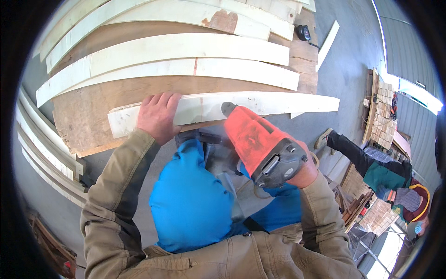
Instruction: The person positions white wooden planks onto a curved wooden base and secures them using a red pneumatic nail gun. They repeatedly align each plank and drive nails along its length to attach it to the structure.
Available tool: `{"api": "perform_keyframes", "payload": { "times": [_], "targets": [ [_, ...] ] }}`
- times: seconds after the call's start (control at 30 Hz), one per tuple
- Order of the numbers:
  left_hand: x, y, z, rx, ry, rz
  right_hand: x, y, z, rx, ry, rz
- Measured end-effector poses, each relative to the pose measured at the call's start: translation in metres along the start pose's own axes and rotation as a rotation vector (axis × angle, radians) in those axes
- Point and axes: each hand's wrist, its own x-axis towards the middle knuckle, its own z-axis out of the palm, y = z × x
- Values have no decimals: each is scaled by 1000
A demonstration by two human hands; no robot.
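Note:
A long pale wooden board (274,103) lies along the near edge of a plywood-topped table (93,122), its right end jutting past that edge. My left hand (160,116) grips the board toward its left end, fingers laid over its far edge. In my right hand (304,169) is a red and black nail gun (260,139), tilted so that its dark nose meets the board right of the middle. My fingers around its handle are mostly hidden behind the tool body. A thinner board shows beneath the held one at its left end.
Beyond lie several more pale boards (186,48), some overlapping. A black tape measure (303,32) sits at the table's far right. Long boards (51,153) are stacked at the left. On the right, another person (385,176) is near piles of cut wood (383,116).

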Motion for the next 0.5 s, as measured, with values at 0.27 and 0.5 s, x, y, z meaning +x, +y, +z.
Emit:
{"api": "perform_keyframes", "payload": {
  "times": [0.27,0.5],
  "targets": [
    [4,3,6,52,3,-36,12,-4,5,-112,-25,-42],
    [5,2,10,38,48,-29,15,0,8,-7,-47,38]
  ]
}}
